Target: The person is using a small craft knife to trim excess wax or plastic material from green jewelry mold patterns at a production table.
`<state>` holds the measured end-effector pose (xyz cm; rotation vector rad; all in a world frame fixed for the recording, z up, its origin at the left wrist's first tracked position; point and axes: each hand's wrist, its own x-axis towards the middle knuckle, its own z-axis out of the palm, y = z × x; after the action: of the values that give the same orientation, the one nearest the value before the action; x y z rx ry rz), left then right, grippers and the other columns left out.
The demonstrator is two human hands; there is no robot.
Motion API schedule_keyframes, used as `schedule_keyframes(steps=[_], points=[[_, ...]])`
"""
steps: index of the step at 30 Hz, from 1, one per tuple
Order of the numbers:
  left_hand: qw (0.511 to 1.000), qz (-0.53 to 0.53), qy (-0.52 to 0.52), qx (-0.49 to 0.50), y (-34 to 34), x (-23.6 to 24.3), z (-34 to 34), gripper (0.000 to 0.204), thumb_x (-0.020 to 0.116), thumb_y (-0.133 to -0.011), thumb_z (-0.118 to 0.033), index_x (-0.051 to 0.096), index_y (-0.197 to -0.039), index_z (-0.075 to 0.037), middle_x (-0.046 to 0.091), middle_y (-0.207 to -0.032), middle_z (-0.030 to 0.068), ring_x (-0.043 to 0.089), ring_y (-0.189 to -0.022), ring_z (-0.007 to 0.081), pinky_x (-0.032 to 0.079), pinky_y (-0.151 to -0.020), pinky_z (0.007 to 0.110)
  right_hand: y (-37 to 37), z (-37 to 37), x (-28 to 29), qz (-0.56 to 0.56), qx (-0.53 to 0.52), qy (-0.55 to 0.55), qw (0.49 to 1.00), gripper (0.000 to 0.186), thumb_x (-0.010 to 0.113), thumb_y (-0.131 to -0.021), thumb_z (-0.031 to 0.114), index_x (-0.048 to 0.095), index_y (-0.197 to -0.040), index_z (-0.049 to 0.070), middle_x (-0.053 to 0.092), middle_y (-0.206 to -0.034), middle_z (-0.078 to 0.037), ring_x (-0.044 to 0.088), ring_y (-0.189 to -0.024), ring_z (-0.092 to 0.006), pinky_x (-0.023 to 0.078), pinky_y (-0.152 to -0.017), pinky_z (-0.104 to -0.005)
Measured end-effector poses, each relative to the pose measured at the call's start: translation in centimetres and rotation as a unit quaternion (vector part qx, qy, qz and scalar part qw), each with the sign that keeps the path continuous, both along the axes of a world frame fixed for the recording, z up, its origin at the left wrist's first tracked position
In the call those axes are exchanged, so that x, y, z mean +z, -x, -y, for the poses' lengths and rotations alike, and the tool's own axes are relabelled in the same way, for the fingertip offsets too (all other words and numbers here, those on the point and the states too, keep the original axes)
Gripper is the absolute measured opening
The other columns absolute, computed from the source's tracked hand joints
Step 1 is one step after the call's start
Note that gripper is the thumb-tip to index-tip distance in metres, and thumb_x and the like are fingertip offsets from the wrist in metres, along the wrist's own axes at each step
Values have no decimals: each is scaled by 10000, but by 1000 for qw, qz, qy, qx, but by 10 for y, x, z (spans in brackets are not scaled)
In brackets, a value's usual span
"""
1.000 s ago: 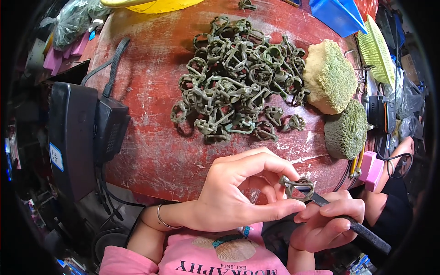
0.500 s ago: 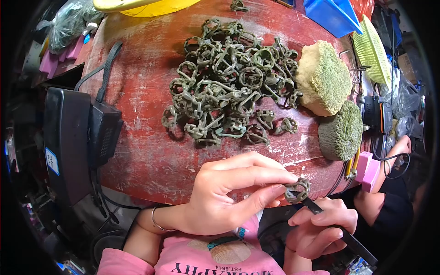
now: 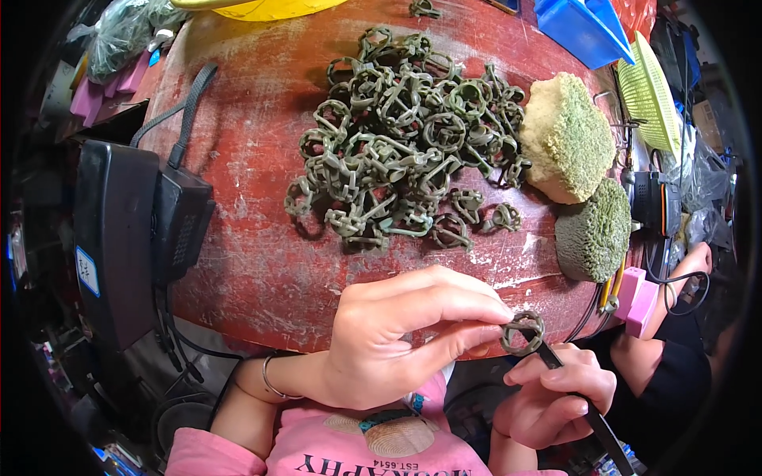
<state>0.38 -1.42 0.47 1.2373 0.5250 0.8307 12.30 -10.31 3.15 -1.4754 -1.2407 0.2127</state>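
Just off the table's front edge, my left hand pinches a small grey-green ring between thumb and fingertips. My right hand is closed round a slim flat black file. Its narrow tip meets the ring's right side; whether it passes into the opening is hard to tell. Beyond my hands lies a large heap of similar grey-green rings, tangled on the worn red table. A few of them lie loose at the heap's near edge.
Right of the heap stand a pale yellow lump and a rough green block. Pink blocks and another person's arm are further right. A black box stands left; a blue tray and green basket lie back right.
The ring has turned a little in my left fingers and shifted slightly right. The file is tilted more steeply, its near end swung left. The whole view has shifted slightly.
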Motion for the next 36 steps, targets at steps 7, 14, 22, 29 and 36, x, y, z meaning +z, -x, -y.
schedule_keyframes(steps=[7,14,22,29,36], points=[[1000,-8,-11,-1,0,0,-2,161,630,-718,77,644,-867,17,615,-869,156,619,-730,163,525,-600,241,3,2,-3,-14,-10,-8,1000,336,395,-913,322,445,-765,24,474,-471,-64,454,-408,-108,377,-390,-195],[1000,16,15,-10,0,-1,-1,173,633,-715,72,651,-876,13,611,-864,148,616,-711,160,517,-596,238,-4,9,-8,-41,26,-15,999,313,405,-913,305,440,-764,32,481,-482,-81,464,-423,-123,390,-408,-196],[999,43,13,-30,0,-2,-2,238,593,-712,135,647,-911,15,598,-873,146,608,-683,154,508,-567,237,-10,7,-11,-138,138,-64,979,286,391,-918,277,400,-743,50,504,-467,-105,409,-321,-124,385,-360,-227],[999,27,9,-30,1,-1,-2,274,577,-703,161,646,-923,13,587,-891,144,607,-688,155,508,-575,234,-22,14,-9,-71,121,-10,990,273,315,-929,313,366,-837,61,534,-510,-125,465,-363,-145,434,-423,-234],[999,26,7,-34,0,-3,-2,286,567,-704,157,645,-936,9,582,-896,138,605,-699,147,505,-585,228,-11,12,-15,-79,71,-29,994,293,329,-928,303,389,-800,46,534,-530,-140,487,-399,-171,445,-459,-261]])
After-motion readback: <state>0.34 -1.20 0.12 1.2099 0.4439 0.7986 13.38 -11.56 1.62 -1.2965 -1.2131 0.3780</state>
